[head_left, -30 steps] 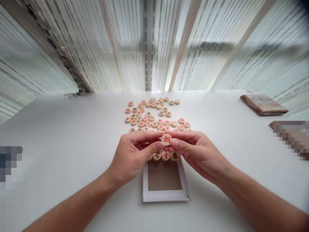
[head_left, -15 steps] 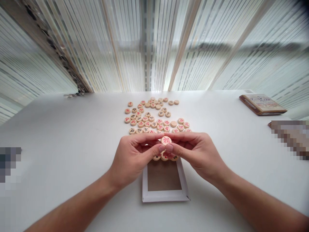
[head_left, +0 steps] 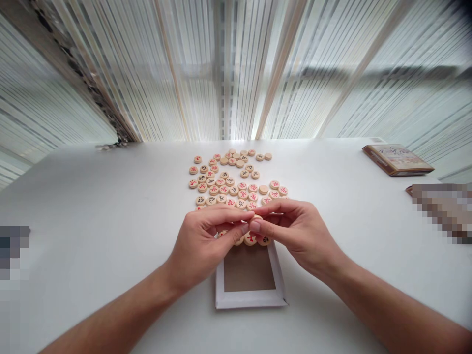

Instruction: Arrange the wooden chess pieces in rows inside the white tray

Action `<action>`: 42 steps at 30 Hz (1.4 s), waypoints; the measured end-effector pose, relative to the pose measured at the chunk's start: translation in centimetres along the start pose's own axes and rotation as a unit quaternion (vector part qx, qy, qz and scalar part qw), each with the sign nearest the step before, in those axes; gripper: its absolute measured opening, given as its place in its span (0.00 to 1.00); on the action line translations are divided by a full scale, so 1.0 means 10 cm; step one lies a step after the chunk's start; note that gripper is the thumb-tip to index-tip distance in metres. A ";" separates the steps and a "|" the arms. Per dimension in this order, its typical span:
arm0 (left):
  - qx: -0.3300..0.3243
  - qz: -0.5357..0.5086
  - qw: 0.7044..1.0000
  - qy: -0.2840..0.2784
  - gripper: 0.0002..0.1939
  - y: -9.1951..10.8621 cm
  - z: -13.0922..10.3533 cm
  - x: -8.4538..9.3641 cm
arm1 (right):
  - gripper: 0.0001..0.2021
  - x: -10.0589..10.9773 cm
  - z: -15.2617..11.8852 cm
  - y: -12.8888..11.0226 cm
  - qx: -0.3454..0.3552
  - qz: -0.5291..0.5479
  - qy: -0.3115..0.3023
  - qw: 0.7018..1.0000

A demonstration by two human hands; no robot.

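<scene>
Between my two hands, above the near pieces, a round wooden Chinese chess piece (head_left: 256,219) is pinched by the fingertips. My left hand (head_left: 206,233) grips its left side with thumb and index finger, and my right hand (head_left: 302,233) has its right side. The piece is tilted, so its character is mostly hidden. Just under my fingers, a row of pieces (head_left: 250,238) lies at the far end of a shallow white-rimmed tray (head_left: 250,299) with a brown bottom. Beyond my hands, many loose pieces (head_left: 224,190) with red or black characters are spread on the table, some of them blank side up.
The white table (head_left: 110,221) runs back to striped curtains (head_left: 199,73). A flat printed box (head_left: 398,160) lies at the back right, with a partly blurred-out brown thing (head_left: 438,209) nearer. Another blurred-out object (head_left: 13,250) sits at the left edge.
The piece has turned in my fingers: its red character faced me before and now it is tilted away. My right hand has shifted slightly left, and the view has moved a little.
</scene>
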State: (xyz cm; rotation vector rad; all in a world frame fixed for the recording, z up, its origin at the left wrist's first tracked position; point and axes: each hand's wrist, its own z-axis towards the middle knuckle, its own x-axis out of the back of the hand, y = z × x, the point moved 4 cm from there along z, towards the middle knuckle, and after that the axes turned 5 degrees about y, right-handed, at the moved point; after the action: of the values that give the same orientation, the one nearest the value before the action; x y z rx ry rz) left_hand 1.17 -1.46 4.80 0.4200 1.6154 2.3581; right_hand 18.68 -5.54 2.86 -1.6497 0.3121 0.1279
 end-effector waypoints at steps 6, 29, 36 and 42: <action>0.013 0.007 1.000 -0.012 0.08 0.01 -0.01 -0.02 | 0.16 0.00 -0.01 0.02 0.004 -0.007 -0.003 1.000; 0.199 -0.210 0.957 0.005 0.12 -0.12 0.03 -0.02 | 0.13 -0.02 0.00 0.03 -0.083 0.112 -0.038 0.990; 0.174 -0.202 0.963 -0.029 0.10 -0.08 0.05 -0.03 | 0.15 -0.05 -0.01 -0.01 -0.043 0.040 -0.082 0.995; 0.105 -0.130 0.986 -0.025 0.13 -0.07 0.00 -0.02 | 0.20 -0.06 -0.01 -0.01 -0.017 0.037 -0.058 0.997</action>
State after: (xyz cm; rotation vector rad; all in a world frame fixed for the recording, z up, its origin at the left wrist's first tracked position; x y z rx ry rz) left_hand 1.35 -1.24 4.16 0.2850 1.7829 1.9830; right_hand 18.10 -5.60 3.11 -1.6565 0.2847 0.2858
